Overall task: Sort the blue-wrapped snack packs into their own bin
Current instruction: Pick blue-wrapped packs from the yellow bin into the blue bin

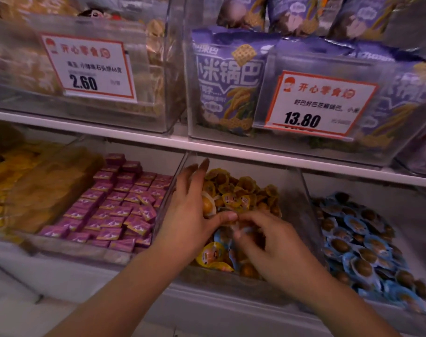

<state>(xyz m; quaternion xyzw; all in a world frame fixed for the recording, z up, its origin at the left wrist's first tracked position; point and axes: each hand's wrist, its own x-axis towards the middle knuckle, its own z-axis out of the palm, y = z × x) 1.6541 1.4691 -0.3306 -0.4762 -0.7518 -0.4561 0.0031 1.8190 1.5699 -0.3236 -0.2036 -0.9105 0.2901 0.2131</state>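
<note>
My right hand (268,242) pinches a blue pack (221,235) near the yellow bin's (302,205) front edge; left hand (190,210), fingers spread, should restrain yellow packs (234,198) while I lift.

White red-bordered price card (89,69) on left clear bin reads 2.60; right card (321,103) 13.80; purple snack bag (227,76) reads 小米锅巴.

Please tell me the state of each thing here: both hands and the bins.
left hand: open, fingers spread over the yellow packs.
right hand: fingers curled, reaching among packs; grip unclear.
middle bin: mostly yellow packs, some blue packs mixed in.
right bin: holds blue-wrapped packs only.
</note>
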